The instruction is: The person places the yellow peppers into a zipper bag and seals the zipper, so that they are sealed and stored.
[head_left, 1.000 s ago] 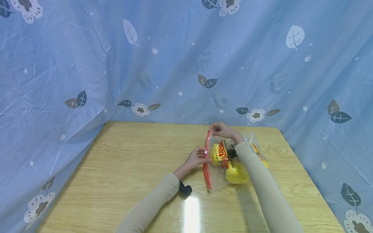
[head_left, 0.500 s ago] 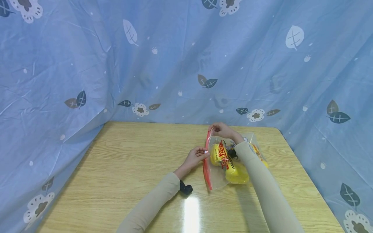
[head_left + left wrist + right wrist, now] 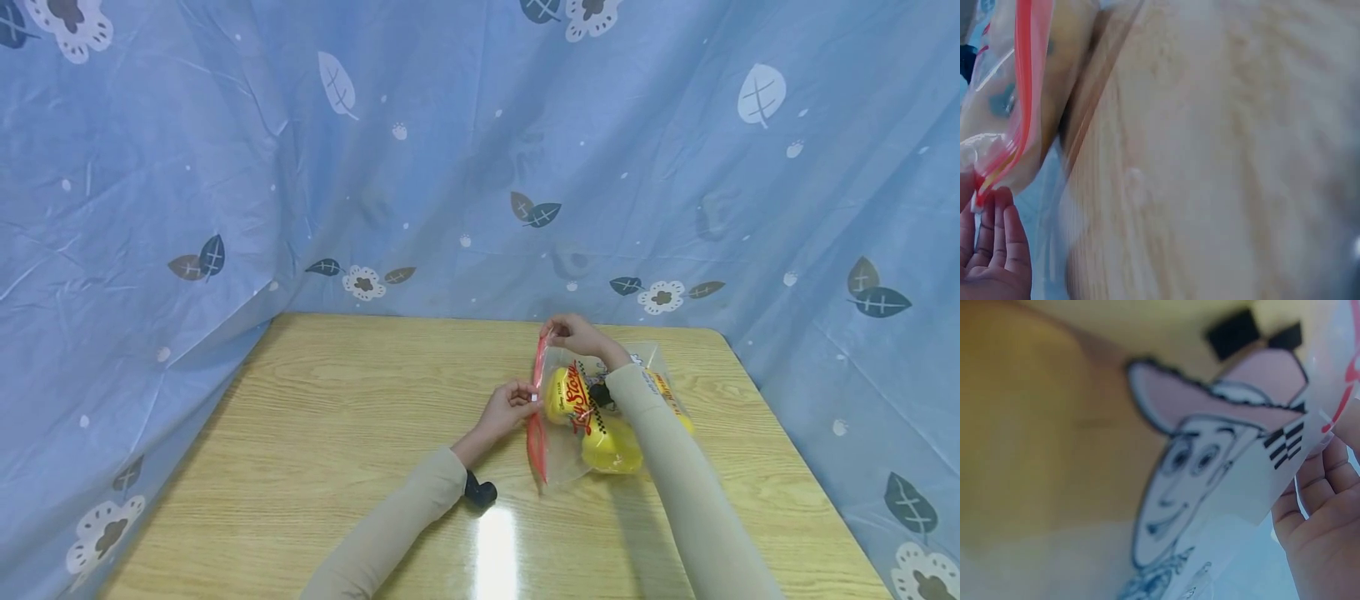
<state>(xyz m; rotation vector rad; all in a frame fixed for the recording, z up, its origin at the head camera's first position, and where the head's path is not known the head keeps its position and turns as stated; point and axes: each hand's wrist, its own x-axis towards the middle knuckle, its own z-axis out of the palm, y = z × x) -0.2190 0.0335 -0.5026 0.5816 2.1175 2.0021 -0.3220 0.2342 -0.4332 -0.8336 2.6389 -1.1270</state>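
A clear zip bag [image 3: 564, 460] with a red zip strip [image 3: 537, 446] lies towards the right of the wooden table, its mouth facing left. Yellow rounded things [image 3: 613, 450] show through the printed plastic. At the middle of the strip, my left hand [image 3: 504, 414] pinches the small white slider [image 3: 977, 207] between thumb and fingers. In the left wrist view the red strip runs up from that slider. My right hand [image 3: 576, 335] pinches the strip's far end. A cartoon face in a hat [image 3: 1188, 465] is printed on the bag, close to the right wrist camera.
The wooden table [image 3: 360, 392] has blue patterned cloth [image 3: 450, 150] hanging behind it and at both sides. Black wrist cameras sit below the left cuff [image 3: 480, 490] and over the bag at the right wrist [image 3: 600, 394].
My left hand first drew its thumb in to the strip, then shifted slightly along it towards me with the slider. The right hand keeps its hold at the far end.
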